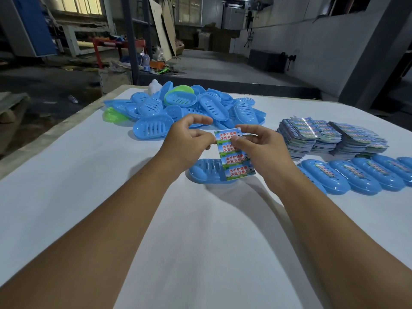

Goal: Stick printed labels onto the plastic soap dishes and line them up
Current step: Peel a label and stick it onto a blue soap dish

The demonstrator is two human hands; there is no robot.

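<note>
— Hands?
— Left hand (187, 141) and right hand (260, 148) both pinch the top of one printed label strip (234, 156), four labels showing, held above the white table (200, 230).
— Dishes?
— One unlabelled blue oval plastic soap dish (204, 170) lies directly behind the strip. Five labelled blue dishes (354, 177) visible in a row, near right, the last cut by the edge. A loose heap of blue and green dishes (182, 108) sits far centre; uncountable, two green visible.
— Label stock?
— Stacked label sheets (330, 138), far right; count indeterminate.

label sheet (236, 159) repeating red chinese text "洗手护健康 你我共参与", print on stacked labels (332, 139) too small to read
</note>
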